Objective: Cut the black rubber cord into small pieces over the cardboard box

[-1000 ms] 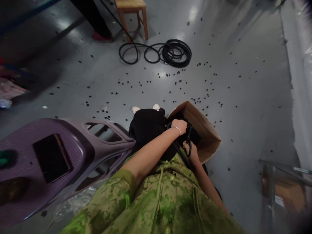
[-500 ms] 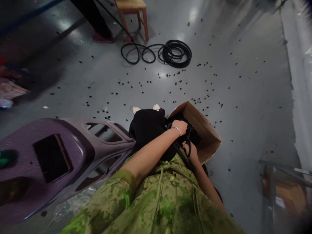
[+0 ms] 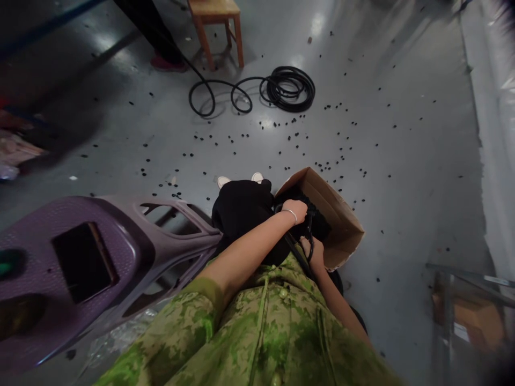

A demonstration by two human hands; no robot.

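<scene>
The right hand [image 3: 314, 253] sits lowest, just past the green camouflage shirt [image 3: 257, 327] at about 5 o'clock from the middle of the view. Its fingers are curled shut around a black cable [image 3: 309, 236] that loops up from it. Just beyond, toward 12 o'clock, the left hand [image 3: 296, 210], with a thin bracelet [image 3: 291, 214] at the wrist, closes its fingers over the same cable at the mouth of a cardboard box [image 3: 341, 225]. Between the two hands the cable runs roughly from 6 to 12 o'clock, its upper end going into the dark inside of the box; how it lies in there cannot be told.

The box lies tilted on the grey floor [image 3: 402, 161], its open mouth facing 9 o'clock toward the person's black trousers [image 3: 241, 209]. Two white shoe tips [image 3: 240, 179] show past the knees. At 9 o'clock stands a purple plastic chair [image 3: 100, 257].

Farther out, small black bits [image 3: 322, 134] lie scattered over the floor. At 12 o'clock a coiled black hose [image 3: 287, 88] lies loose, and past it stands a wooden stool [image 3: 217, 27], with another person's dark leg and red shoe [image 3: 167, 63] beside it.
</scene>
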